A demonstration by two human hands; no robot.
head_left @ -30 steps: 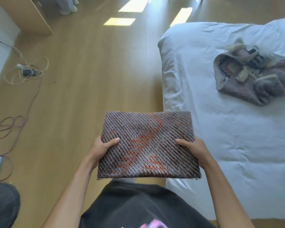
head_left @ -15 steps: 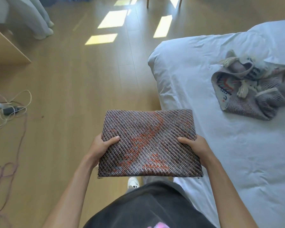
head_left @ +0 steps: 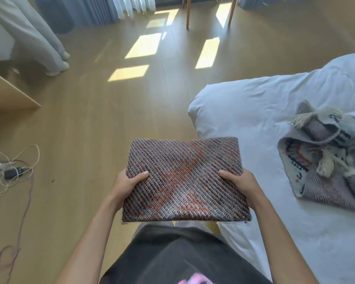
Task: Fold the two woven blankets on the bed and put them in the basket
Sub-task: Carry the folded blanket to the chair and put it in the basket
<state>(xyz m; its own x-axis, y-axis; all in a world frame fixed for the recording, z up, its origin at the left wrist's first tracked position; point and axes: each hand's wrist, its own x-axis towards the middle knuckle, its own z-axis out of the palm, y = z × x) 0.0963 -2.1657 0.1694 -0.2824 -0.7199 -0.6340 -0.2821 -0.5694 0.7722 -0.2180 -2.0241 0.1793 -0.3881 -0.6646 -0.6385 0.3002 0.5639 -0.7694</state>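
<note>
A folded woven blanket (head_left: 182, 177), dark with an orange pattern, is held flat in front of my waist, over the floor beside the bed. My left hand (head_left: 125, 185) grips its left edge with the thumb on top. On the right edge, my right hand (head_left: 242, 183) holds it the same way. A second woven blanket (head_left: 324, 167), grey with cream tassels, lies crumpled on the white bed (head_left: 254, 111) at the right. No basket is in view.
Wooden floor (head_left: 103, 119) stretches ahead with sun patches. Loose cables and a charger (head_left: 10, 173) lie on the floor at the left. A wooden panel (head_left: 6, 93) juts in at left, a person's legs (head_left: 39, 42) stand behind it. Chair legs (head_left: 188, 13) and curtains are at the far end.
The view has tilted up and turned left, showing more of the floor, curtains and chair legs. The folded blanket stays held in both hands, a little farther from the bed's corner.
</note>
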